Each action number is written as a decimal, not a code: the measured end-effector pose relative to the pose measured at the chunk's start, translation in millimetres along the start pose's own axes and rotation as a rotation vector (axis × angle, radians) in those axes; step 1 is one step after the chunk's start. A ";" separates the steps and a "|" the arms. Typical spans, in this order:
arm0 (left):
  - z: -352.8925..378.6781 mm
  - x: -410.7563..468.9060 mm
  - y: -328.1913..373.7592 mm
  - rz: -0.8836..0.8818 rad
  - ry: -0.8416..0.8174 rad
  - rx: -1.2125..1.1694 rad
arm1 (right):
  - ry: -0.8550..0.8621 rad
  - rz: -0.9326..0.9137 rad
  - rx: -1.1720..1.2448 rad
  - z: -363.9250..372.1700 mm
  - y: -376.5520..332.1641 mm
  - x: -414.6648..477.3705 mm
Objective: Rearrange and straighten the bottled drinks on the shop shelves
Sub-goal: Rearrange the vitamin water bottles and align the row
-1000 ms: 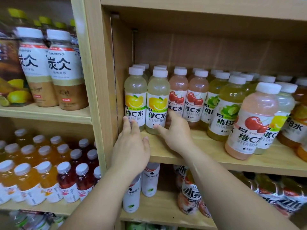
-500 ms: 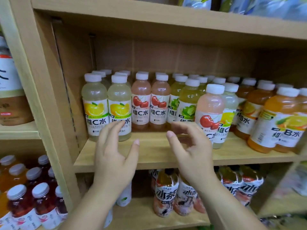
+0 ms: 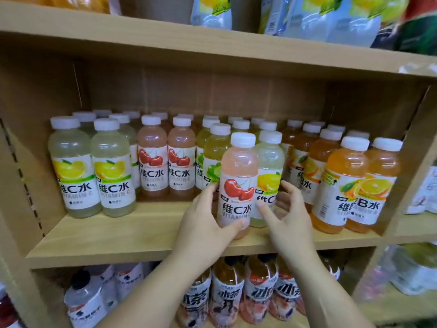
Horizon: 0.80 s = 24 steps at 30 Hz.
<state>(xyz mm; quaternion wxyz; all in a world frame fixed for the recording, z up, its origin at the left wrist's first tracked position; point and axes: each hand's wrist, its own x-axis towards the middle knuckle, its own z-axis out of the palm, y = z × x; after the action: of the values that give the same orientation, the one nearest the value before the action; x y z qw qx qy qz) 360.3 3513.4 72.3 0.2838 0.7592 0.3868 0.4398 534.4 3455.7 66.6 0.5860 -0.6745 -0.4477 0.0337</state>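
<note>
The left hand (image 3: pixel 203 223) gripped the pink cherry bottle (image 3: pixel 237 185), thumb across its lower label, upright near the shelf's (image 3: pixel 113 240) front edge, right of centre. The right hand (image 3: pixel 289 217) was spread wide around the pale lemon bottle (image 3: pixel 269 166) just behind it, fingertips (image 3: pixel 285 185) touching its label.

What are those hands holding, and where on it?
The left hand grips the cherry bottle around its lower label. The right hand cups the lemon bottle beside it.
</note>
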 end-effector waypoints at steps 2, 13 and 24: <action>5.4 -0.3 2.3 0.015 0.022 -0.005 | -0.064 -0.006 -0.010 0.9 1.5 3.7; -23.5 -19.2 -13.6 -0.005 0.128 0.061 | -0.252 -0.011 -0.042 -9.0 7.2 14.8; -70.7 9.7 -44.0 -0.148 0.221 0.199 | -0.314 -0.048 -0.004 -9.6 6.7 11.7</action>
<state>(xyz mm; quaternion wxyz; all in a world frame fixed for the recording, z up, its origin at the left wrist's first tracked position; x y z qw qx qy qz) 285.7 3551.7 74.6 0.1947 0.7001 0.5120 0.4580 550.6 3456.6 69.7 0.5080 -0.6512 -0.5500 0.1240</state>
